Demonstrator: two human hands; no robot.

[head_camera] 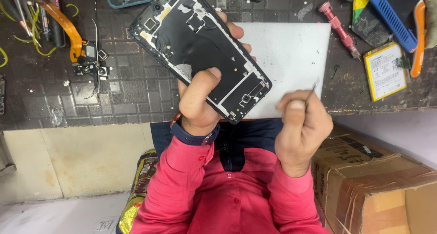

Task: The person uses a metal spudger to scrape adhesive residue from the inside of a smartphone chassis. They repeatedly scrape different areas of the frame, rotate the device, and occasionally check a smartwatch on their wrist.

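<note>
My left hand [200,100] grips an opened black phone frame [195,47] with its back cover off, tilted diagonally over the dark work mat. The thumb presses on its inner side and the fingers wrap behind it. My right hand [302,127] is closed around thin metal tweezers [313,87], whose tip points up just right of the phone's lower end, over a white sheet [291,52]. The tweezers tip does not touch the phone. A dark watch sits on my left wrist.
An orange flex cable with small parts [79,47] lies at the left. A pink screwdriver [339,27], a yellow-edged battery [384,70], and blue and orange tools [400,20] lie at the right. A taped cardboard box [373,179] stands below the bench edge.
</note>
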